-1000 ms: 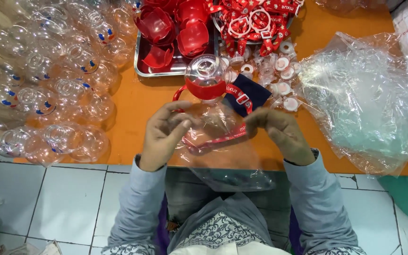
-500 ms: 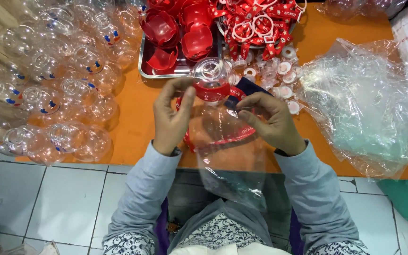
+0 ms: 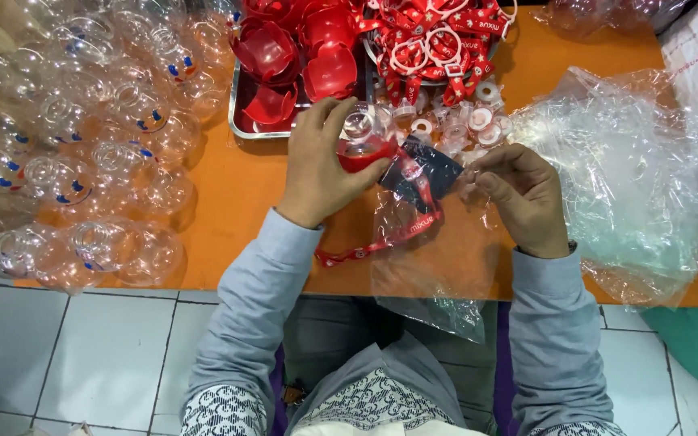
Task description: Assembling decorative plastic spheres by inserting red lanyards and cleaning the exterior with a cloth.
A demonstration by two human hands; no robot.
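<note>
The left hand (image 3: 321, 165) is now gripping the small clear bottle (image 3: 363, 137) with its red strap (image 3: 381, 238), lifted further forward. The right hand (image 3: 519, 190) is pinching the clear plastic bag (image 3: 430, 266) open over the orange worktop (image 3: 236, 194).

Clear round bottle with red base going into a clear plastic bag.
The bottle (image 3: 363, 139) is lying tilted over the orange counter (image 3: 236, 194), its red strap (image 3: 381, 238) trailing toward the near edge. The bag (image 3: 430, 266) is hanging open and crumpled over that edge, a dark blue piece (image 3: 422, 173) lying at its mouth.
</note>
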